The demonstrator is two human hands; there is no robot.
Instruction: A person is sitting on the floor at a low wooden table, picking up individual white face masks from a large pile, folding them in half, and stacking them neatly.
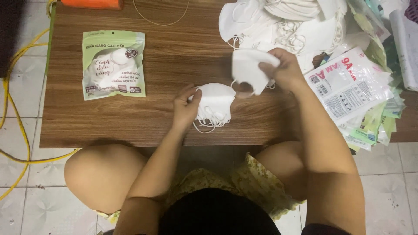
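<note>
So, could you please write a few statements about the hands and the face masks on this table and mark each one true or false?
1. The right hand holds a single white face mask above the table. True.
2. The left hand rests on a small stack of white masks. True.
3. The green sealed mask pouch lies under the right hand. False: it lies apart on the wooden table, to the left of both hands.
4. The heap of loose masks sits at the table's near edge. False: it is at the far right corner.
5. A yellow cable runs over the tiled floor. True.
</note>
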